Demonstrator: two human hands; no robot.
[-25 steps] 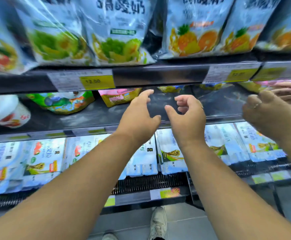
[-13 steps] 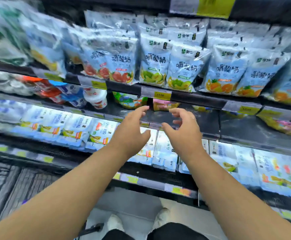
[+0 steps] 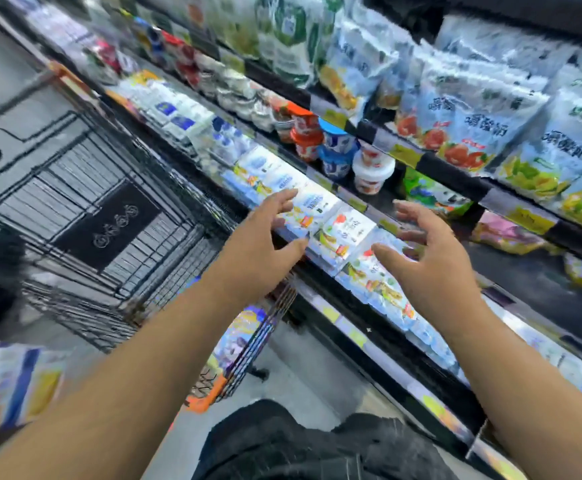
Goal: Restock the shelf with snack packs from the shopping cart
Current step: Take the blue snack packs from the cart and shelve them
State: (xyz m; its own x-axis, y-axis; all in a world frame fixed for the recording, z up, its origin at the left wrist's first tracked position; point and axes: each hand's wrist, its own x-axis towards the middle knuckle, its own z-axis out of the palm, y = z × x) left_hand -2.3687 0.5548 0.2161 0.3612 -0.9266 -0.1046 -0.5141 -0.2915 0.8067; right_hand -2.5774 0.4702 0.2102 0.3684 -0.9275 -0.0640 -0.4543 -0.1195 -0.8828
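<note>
Before shelf (image 3: 542, 282), left hand (image 3: 258, 244) spread, right hand (image 3: 431, 268) spread

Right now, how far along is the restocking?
Done: pouches crowd the upper shelf. In hand: nothing; the left hand and right hand are both open and empty, in front of the shelves. Left: packs lie in the cart, and the middle shelf shows a bare dark stretch.
</note>
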